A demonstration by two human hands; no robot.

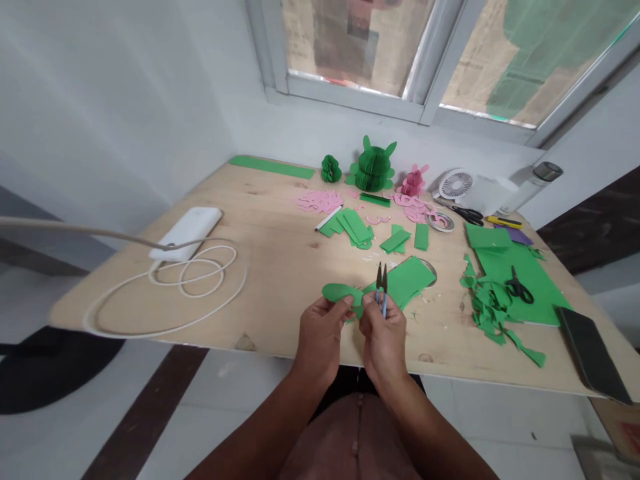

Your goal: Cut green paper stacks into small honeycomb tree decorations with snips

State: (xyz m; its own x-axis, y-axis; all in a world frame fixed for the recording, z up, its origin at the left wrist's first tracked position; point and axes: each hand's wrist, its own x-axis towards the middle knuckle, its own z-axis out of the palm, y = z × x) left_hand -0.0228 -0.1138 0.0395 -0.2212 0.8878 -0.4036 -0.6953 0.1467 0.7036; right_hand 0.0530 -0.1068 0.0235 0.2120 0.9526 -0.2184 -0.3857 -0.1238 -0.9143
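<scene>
My left hand (323, 330) is closed, thumb pressed on a rounded green paper piece (340, 291) that sticks out to the left. Close beside it, my right hand (384, 333) is wrapped round small blue-handled snips (384, 303). Their dark pointed blades face away from me, slightly apart. The right thumb and fingertip also touch the right end of the paper piece. Just beyond the right hand lie stacked green paper sheets (409, 279), partly over a round ring-shaped object.
Green paper strips (354, 225), pink scraps (320, 200) and green honeycomb paper figures (373, 169) lie farther back. To the right are green scraps (493, 307), black scissors (520, 288) and a phone (593, 353). A white power bank (187, 230) with a looped cable is left.
</scene>
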